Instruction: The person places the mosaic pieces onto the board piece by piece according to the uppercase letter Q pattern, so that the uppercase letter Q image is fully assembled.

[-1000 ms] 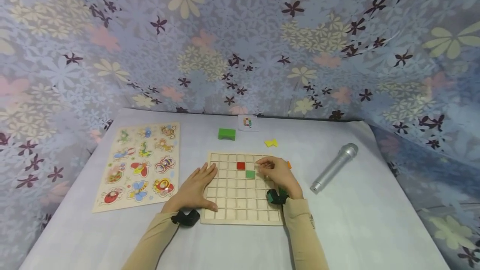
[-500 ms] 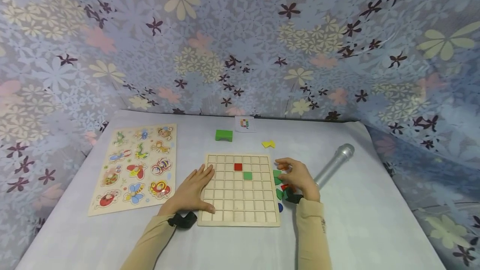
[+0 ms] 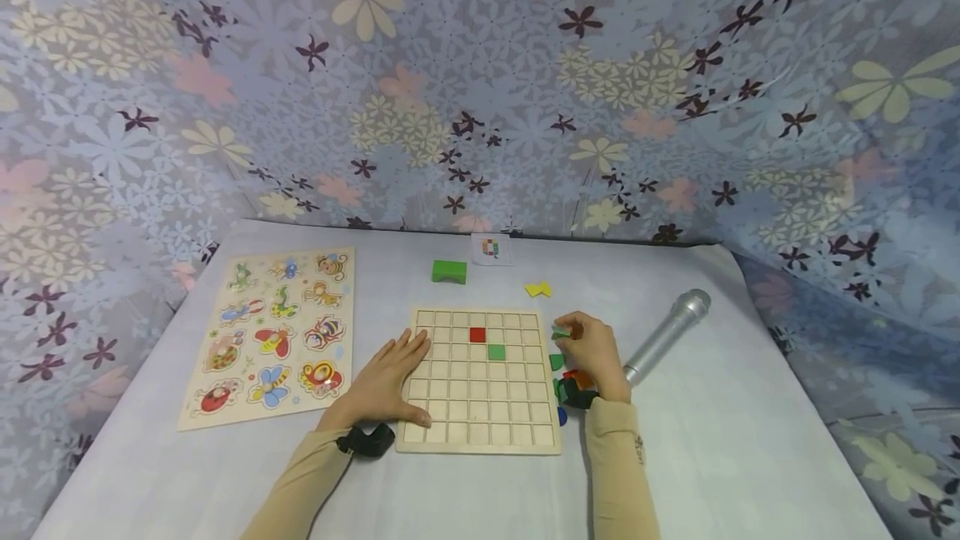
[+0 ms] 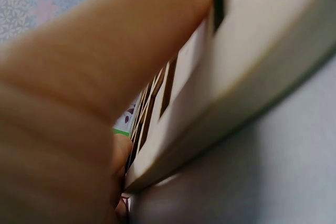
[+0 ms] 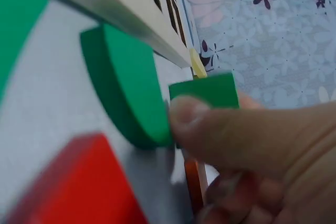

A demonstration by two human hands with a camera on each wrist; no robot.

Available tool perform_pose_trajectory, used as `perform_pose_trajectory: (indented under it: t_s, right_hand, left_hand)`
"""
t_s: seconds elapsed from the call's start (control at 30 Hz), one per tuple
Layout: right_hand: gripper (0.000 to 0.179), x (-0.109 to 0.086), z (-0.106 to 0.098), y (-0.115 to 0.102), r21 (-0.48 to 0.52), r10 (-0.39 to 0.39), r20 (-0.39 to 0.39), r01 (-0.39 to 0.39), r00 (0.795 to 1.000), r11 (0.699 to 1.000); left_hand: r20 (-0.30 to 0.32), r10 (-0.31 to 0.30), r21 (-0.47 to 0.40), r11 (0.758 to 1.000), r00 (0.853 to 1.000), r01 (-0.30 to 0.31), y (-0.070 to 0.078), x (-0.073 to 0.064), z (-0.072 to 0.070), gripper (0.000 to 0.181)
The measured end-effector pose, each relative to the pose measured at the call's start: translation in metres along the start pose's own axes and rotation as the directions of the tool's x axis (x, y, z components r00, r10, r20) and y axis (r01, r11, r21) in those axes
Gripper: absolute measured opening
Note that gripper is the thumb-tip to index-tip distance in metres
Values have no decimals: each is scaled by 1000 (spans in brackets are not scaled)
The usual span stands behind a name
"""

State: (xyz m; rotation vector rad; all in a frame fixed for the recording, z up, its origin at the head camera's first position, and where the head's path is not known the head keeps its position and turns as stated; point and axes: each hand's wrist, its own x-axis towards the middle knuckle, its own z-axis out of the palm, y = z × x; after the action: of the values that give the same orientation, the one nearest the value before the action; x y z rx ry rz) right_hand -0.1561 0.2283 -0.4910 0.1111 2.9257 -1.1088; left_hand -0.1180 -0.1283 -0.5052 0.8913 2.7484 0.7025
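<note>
A wooden grid board [image 3: 480, 415] lies in the middle of the table in the head view. One red square tile [image 3: 477, 335] and one green square tile [image 3: 497, 352] sit in its cells. Along the board's left edge rests my left hand [image 3: 381, 382], fingers spread. Just off the right edge, my right hand [image 3: 596, 348] pinches another green square block [image 5: 210, 87] between thumb and fingers. Close by the pinched block, the right wrist view shows a green block with a curved side [image 5: 131, 87] and a blurred red block [image 5: 86, 182].
Right of the board lie a blue piece [image 3: 562, 417] and an orange piece [image 3: 584, 380]. A yellow piece [image 3: 537, 289], a green arch block [image 3: 449, 272] and a pattern card [image 3: 491, 249] are behind it. An insect puzzle board [image 3: 270, 340] lies left, a silver microphone [image 3: 667, 336] right.
My right hand has moved from over the board to the pieces at its right and picked up a green square block. The left hand stays on the board's edge.
</note>
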Motion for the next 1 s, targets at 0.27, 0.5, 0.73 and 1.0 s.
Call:
perform_pose_trajectory:
  t_s: [0.27,0.5,0.73,1.0]
  right_hand:
    - [24,-1,0,-8,56,50,-28,-48,998,997]
    - [26,-3,5,-23,333,-53,272,-42,961,942]
    - [21,-5,14,-34,323,-202,409,66,890,944]
    - [15,-7,22,-43,281,-159,471,23,868,959]
  left_hand:
    - [10,-1,0,1000,1000,1,-1,0,0,123]
    - [16,-8,0,1000,1000,8,-1,1,0,122]
    - [11,-6,3,1000,1000,6,-1,1,0,123]
    - [5,-5,-8,1000,1000,5,-1,0,0,124]
